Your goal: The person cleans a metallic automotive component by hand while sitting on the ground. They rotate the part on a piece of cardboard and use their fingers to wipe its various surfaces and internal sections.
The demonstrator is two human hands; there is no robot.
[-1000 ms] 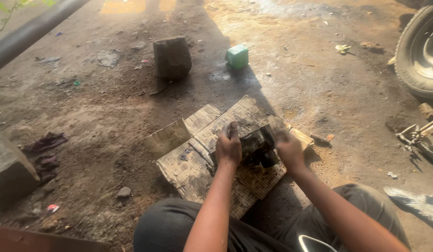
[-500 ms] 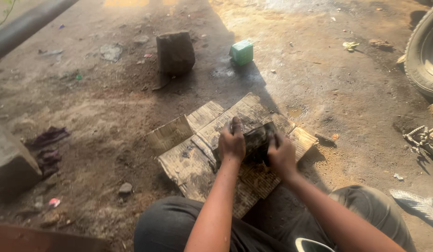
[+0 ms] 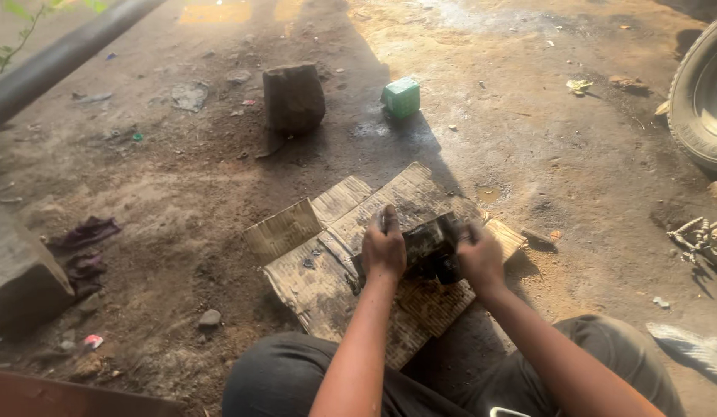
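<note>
The dark greasy metal block (image 3: 429, 245) lies on flattened brown cardboard (image 3: 320, 270), long axis nine to three o'clock, left hand (image 3: 384, 252) and right hand (image 3: 479, 259) gripping its ends, equally near

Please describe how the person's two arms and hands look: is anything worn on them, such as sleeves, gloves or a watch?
Both forearms are bare as far as the picture shows; no sleeve, watch or bracelet is visible. The left hand and the right hand wear no gloves. The arms are slim and enter from the bottom edge, above dark grey trousers.
</note>
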